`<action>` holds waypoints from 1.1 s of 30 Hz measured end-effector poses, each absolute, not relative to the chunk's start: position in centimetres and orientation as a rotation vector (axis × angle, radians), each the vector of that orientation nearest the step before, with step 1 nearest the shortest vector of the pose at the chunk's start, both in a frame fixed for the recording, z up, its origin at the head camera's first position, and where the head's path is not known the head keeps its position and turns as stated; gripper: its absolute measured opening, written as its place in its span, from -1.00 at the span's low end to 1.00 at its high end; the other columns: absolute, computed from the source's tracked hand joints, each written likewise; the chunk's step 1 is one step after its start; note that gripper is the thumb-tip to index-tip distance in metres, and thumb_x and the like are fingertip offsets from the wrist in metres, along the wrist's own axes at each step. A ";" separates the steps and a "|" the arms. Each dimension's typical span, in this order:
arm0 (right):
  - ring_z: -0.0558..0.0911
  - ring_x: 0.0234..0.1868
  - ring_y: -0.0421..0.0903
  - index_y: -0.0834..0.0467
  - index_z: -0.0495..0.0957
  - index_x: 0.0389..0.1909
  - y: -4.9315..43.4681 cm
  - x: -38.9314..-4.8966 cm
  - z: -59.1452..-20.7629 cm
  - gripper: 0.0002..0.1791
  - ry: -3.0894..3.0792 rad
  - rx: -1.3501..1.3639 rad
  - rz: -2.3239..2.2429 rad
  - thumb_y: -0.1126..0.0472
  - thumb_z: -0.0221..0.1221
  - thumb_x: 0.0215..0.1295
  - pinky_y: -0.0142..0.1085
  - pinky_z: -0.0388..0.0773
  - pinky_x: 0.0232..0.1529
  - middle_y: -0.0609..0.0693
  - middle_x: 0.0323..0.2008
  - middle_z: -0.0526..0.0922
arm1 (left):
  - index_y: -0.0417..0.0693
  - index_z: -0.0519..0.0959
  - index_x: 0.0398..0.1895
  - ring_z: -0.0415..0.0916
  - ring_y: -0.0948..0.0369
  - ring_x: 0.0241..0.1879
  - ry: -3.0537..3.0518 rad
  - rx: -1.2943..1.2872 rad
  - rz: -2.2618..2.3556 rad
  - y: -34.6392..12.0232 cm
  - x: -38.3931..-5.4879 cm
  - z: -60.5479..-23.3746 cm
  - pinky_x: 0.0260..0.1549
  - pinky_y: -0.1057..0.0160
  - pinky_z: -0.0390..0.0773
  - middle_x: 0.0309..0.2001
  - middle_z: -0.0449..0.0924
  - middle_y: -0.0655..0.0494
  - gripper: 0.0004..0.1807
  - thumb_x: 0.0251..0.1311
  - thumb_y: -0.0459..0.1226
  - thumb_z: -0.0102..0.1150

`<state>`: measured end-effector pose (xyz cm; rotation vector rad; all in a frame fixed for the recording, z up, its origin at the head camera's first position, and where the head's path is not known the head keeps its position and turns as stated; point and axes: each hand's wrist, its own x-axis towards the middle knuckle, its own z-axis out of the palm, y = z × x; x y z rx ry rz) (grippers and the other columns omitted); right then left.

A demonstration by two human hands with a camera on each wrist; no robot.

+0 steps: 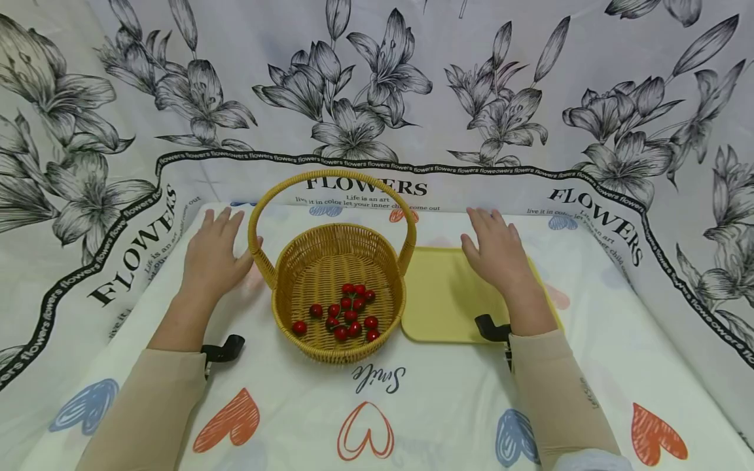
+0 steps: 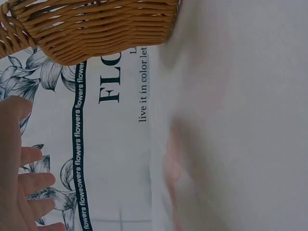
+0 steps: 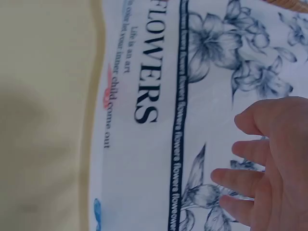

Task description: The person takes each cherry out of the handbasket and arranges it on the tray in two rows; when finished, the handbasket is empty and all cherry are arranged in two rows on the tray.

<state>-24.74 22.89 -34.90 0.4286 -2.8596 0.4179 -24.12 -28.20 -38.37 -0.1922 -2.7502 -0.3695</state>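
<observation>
A round wicker basket with a tall arched handle stands at the middle of the table. Inside it lie several red cherries, some with green stems, mostly toward the right and front of its floor. My left hand hovers just left of the basket, its fingers extended and holding nothing. In the left wrist view the basket's woven side shows above that hand. Over a yellow tray to the right of the basket is my right hand, fingers spread and holding nothing.
A white tablecloth with hearts and the word Smile covers the table. Behind and at both sides hangs a white curtain printed with flowers. Each wrist carries a small black camera mount, such as the one on the left wrist.
</observation>
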 end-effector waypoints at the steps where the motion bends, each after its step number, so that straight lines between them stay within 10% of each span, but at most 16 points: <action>1: 0.01 0.55 0.36 0.23 0.08 0.60 22.8 -24.5 -34.6 -0.33 -2.858 0.442 0.455 0.01 -0.10 0.62 0.39 -0.10 0.43 0.29 0.53 0.18 | -0.23 0.18 0.56 -0.13 -0.31 0.54 -2.737 -0.198 -0.415 -28.1 -24.1 -38.3 0.35 -0.43 0.06 0.53 0.10 -0.35 -0.17 0.49 0.18 -0.10; 12: -0.05 0.60 0.24 0.14 0.07 0.62 21.5 -22.4 -32.8 -0.28 -2.863 0.584 0.742 -0.02 0.03 0.60 0.18 -0.05 0.51 0.16 0.57 0.14 | 0.06 0.09 0.64 0.28 -0.22 0.39 -2.744 -0.214 -1.126 -27.8 -22.4 -37.6 0.26 -0.34 0.31 0.42 0.37 -0.22 -0.21 0.51 0.23 -0.13; 22: 0.33 0.46 0.00 0.06 0.41 0.45 20.5 -20.2 -31.3 -0.46 -2.826 0.776 1.071 -0.05 0.09 0.58 0.10 0.31 0.38 -0.03 0.40 0.46 | -0.17 0.35 0.41 0.62 0.15 -0.26 -2.631 -0.496 -1.682 -28.7 -20.3 -39.2 -0.21 0.30 0.65 -0.13 0.65 0.04 -0.57 0.58 -0.27 -0.02; 33: 0.61 0.15 0.00 0.12 0.54 0.33 18.7 -19.5 -30.9 -0.60 -2.757 0.994 1.320 0.15 0.15 0.55 0.02 0.56 0.17 0.03 0.10 0.67 | -0.38 0.38 0.27 0.58 0.14 -0.06 -2.677 -0.838 -1.928 -28.1 -20.6 -39.5 -0.11 0.28 0.61 0.03 0.61 -0.14 -0.58 0.40 -0.44 0.14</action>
